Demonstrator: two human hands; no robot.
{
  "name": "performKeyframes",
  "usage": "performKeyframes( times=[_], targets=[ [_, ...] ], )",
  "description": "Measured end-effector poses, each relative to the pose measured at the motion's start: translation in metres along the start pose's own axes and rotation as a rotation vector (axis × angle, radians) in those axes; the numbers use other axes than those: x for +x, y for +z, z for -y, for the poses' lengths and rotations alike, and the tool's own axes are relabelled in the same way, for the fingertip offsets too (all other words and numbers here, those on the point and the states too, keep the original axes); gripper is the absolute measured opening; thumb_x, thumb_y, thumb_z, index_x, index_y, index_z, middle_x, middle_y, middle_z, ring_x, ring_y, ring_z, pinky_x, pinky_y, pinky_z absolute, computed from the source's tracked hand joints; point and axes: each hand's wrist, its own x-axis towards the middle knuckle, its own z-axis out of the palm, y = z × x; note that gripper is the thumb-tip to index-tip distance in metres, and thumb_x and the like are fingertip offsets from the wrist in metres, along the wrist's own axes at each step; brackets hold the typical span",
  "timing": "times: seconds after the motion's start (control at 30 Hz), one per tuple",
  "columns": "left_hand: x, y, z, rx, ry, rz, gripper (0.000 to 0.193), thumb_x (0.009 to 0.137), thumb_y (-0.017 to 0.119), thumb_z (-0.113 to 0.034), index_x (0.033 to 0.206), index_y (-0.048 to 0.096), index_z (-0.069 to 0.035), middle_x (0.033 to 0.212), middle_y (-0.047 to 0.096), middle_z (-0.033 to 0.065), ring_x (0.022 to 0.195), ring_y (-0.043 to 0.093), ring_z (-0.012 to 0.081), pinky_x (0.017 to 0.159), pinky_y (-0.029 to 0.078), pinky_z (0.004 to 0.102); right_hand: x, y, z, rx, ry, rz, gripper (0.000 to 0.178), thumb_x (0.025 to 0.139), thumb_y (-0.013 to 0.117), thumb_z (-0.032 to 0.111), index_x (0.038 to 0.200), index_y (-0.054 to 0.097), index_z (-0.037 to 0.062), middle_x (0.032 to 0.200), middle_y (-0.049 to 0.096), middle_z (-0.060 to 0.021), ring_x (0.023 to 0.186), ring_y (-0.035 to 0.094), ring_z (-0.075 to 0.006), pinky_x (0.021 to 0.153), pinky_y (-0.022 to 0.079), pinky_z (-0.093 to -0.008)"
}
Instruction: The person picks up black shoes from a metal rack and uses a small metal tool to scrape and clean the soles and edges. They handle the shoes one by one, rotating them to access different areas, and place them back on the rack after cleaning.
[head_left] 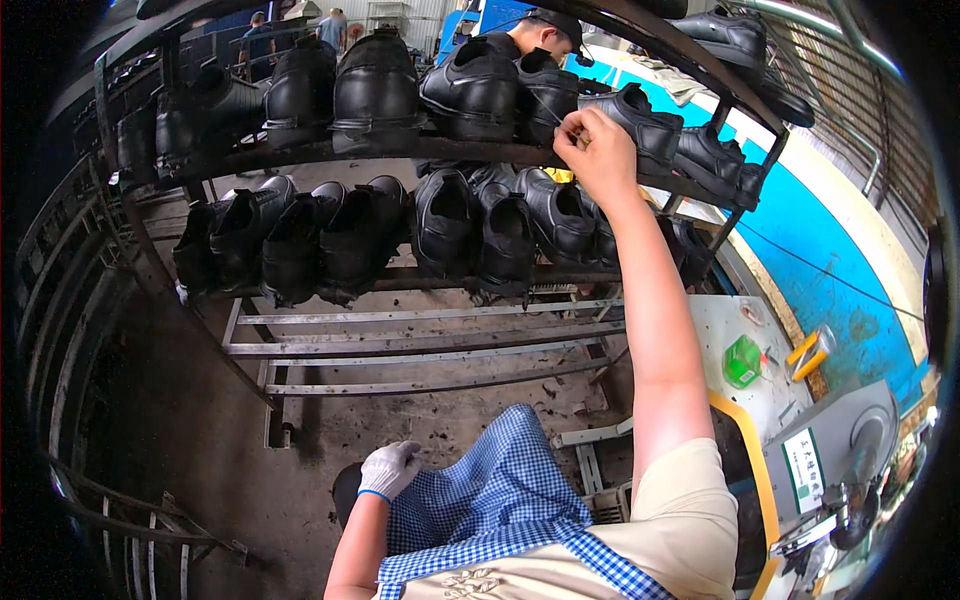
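My bare right hand (598, 150) is raised to the upper shelf of a shoe rack. Its thumb and fingers are pinched together, and a thin thread-like strand (546, 106) runs from them across a black shoe (541, 88). Another black shoe (632, 120) stands just right of the hand. Down by my lap, my left hand (390, 468) wears a white glove with a blue cuff edge. Its fingers are curled beside a dark rounded thing (346, 490), mostly hidden by the glove and arm; whether they grip it is unclear. A blue checked apron (490, 475) covers my lap.
The metal rack (380, 347) holds two visible rows of black shoes, with bare bars below. At right stand a worktable (715, 335) with a green container (742, 361), and a grey machine (835, 450). Another person (545, 35) is behind the rack. Metal frames (75, 290) line the left.
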Motion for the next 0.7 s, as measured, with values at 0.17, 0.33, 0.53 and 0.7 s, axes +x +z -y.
performKeyframes(
  times=[0.17,0.33,0.53,0.7],
  targets=[
    [0.002,0.006,0.005,0.012,0.018,-0.017,0.032,0.086,0.063,-0.03,0.113,0.071,-0.015,0.109,0.071,0.0122,0.1,0.068,0.0335,0.085,0.055,0.0447,0.003,0.001,0.006,-0.196,-0.1,-0.035,0.019,0.076,0.073,0.014,0.087,0.059,0.0079,0.086,0.063,-0.0087,0.076,0.066,-0.032,0.064,0.052,-0.0424],
    [0.001,0.006,0.006,-0.011,0.024,-0.033,0.031,0.085,0.064,-0.028,0.112,0.071,-0.015,0.109,0.071,0.0122,0.1,0.068,0.033,0.085,0.055,0.0443,0.002,0.007,0.013,-0.215,-0.076,-0.075,0.021,0.077,0.071,0.013,0.094,0.061,0.0082,0.088,0.067,-0.0078,0.078,0.068,-0.0293,0.067,0.053,-0.0402],
    [0.002,0.009,0.008,0.006,0.05,-0.087,0.032,0.084,0.064,-0.028,0.112,0.071,-0.015,0.105,0.072,0.0121,0.097,0.069,0.033,0.085,0.055,0.044,-0.014,0.008,0.03,-0.13,0.121,0.001,0.025,0.078,0.072,0.015,0.1,0.063,0.0073,0.089,0.068,-0.0103,0.083,0.069,-0.0305,0.071,0.054,-0.0424],
    [-0.001,0.001,-0.003,-0.007,0.026,-0.039,0.032,0.084,0.063,-0.029,0.111,0.071,-0.015,0.106,0.072,0.0125,0.098,0.069,0.0329,0.085,0.055,0.044,-0.011,0.007,0.01,0.127,0.185,-0.237,0.023,0.08,0.075,0.012,0.101,0.068,0.0057,0.082,0.065,-0.0078,0.064,0.064,-0.0201,0.062,0.05,-0.0311]
  ],
)
